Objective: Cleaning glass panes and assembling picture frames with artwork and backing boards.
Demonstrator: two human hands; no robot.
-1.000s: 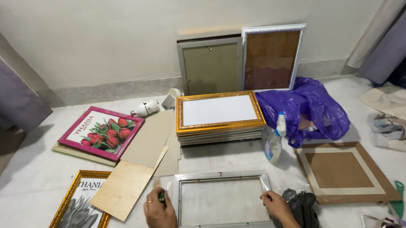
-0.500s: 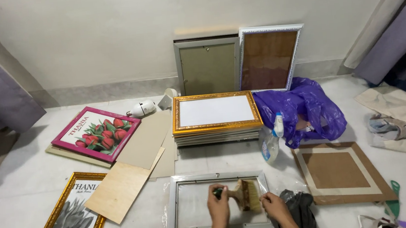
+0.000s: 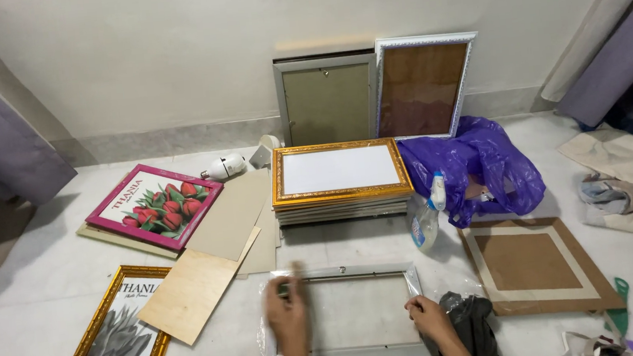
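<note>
So the silver picture frame is lying flat on the floor at 6 o'clock, right in front of the person. The left hand is over the frame's upper left corner, blurred, and seems to be pinching something small and dark, but I can't tell how its fingers are set. The right hand sits on the frame's right edge, fingers curled onto it. A spray bottle stands just off at 1 o'clock, a stack of gold frames at 12, a plywood sheet at 10, and a brown backing board at 3.
</note>
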